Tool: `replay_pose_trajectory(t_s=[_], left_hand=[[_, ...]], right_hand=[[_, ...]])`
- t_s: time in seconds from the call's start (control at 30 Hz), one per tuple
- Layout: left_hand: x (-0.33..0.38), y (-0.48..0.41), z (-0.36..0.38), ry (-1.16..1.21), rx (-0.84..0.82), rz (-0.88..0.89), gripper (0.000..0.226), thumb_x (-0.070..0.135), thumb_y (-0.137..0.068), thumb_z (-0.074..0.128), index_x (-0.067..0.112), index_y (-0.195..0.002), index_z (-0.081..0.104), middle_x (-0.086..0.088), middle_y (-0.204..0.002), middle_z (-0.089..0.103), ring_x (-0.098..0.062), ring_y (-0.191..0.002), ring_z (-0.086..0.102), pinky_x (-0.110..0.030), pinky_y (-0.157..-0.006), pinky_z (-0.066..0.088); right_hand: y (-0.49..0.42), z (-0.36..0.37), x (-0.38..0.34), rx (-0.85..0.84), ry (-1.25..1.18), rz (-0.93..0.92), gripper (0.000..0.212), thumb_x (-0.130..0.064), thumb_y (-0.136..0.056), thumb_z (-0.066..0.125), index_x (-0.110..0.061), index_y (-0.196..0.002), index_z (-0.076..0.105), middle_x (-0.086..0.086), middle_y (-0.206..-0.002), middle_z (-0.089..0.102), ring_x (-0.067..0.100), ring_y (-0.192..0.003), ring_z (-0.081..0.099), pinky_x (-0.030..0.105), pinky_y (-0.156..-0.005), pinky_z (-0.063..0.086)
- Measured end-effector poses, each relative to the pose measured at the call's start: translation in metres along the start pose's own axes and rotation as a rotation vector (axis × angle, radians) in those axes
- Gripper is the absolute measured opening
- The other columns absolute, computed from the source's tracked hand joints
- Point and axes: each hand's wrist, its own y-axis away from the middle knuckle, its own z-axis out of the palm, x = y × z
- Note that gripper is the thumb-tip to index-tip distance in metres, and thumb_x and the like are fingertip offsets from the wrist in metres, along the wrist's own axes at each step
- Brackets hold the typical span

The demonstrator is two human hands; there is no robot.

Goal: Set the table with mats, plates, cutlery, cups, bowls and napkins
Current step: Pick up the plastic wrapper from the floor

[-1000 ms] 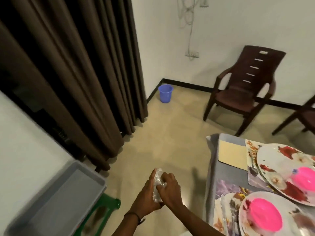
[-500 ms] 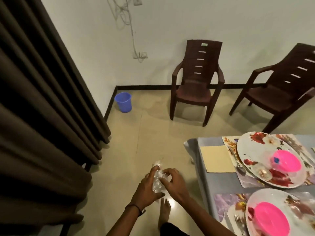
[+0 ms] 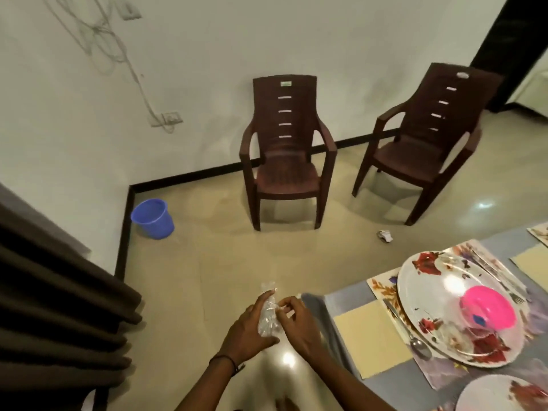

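Though chair label (image 3: 286, 83) illegible, L hand (image 3: 247, 330) grip round plastic pkt (image 3: 268, 314), R hand (image 3: 299, 324) pinch on it.

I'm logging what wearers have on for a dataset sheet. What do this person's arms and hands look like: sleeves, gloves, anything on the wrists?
Both forearms are bare to the frame edge, no sleeves showing. Neither the left hand nor the right hand is gloved. A thin dark band circles the left wrist; the right wrist is bare. I can make out no rings.
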Motion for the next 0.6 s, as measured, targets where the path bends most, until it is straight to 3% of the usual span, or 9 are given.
replay_pose_trajectory(t_s=[0.1,0.2,0.43,0.53,0.6], left_hand=[[-0.003,-0.043,-0.016,-0.019,-0.046,0.025,0.102,0.041,-0.064,0.079,0.069,-0.136,0.012,0.015,-0.136,0.049,-0.011,-0.117,0.055,-0.032,-0.092,0.051],[-0.006,-0.085,-0.033,-0.039,-0.095,0.049,0.1,0.046,-0.064,0.076,0.067,-0.137,0.012,0.014,-0.134,0.05,-0.012,-0.115,0.055,-0.033,-0.091,0.05],[-0.03,-0.197,-0.081,-0.092,-0.252,0.1,0.101,0.049,-0.065,0.077,0.067,-0.138,0.009,0.012,-0.134,0.049,-0.014,-0.116,0.055,-0.031,-0.093,0.049],[-0.034,-0.24,-0.101,-0.142,-0.327,0.134,0.101,0.051,-0.064,0.076,0.068,-0.138,0.009,0.011,-0.13,0.051,-0.015,-0.113,0.057,-0.034,-0.091,0.05],[-0.035,-0.269,-0.109,-0.182,-0.376,0.153,0.102,0.052,-0.063,0.076,0.068,-0.138,0.008,0.011,-0.129,0.051,-0.017,-0.111,0.058,-0.035,-0.091,0.05]], right_hand=[[-0.034,-0.004,-0.004,0.046,-0.042,0.044,0.008,-0.032,-0.087,0.058,-0.032,-0.09,0.065,-0.012,-0.091,0.066,0.003,-0.088,0.061,0.024,-0.078,0.051],[-0.066,-0.002,0.002,0.122,-0.033,0.114,0.013,-0.021,-0.092,0.058,-0.033,-0.089,0.063,-0.011,-0.094,0.066,0.002,-0.09,0.06,0.022,-0.079,0.049],[-0.148,0.023,0.012,0.248,0.034,0.326,0.021,-0.024,-0.096,0.05,-0.037,-0.081,0.056,-0.014,-0.085,0.064,0.003,-0.081,0.058,0.031,-0.079,0.05],[-0.177,0.028,0.015,0.322,0.002,0.447,0.015,-0.028,-0.096,0.05,-0.035,-0.084,0.057,-0.013,-0.086,0.065,0.01,-0.081,0.063,0.04,-0.079,0.055],[-0.194,0.028,0.01,0.379,-0.027,0.511,0.011,-0.027,-0.095,0.051,-0.033,-0.086,0.054,-0.012,-0.09,0.064,0.016,-0.084,0.064,0.037,-0.08,0.053]])
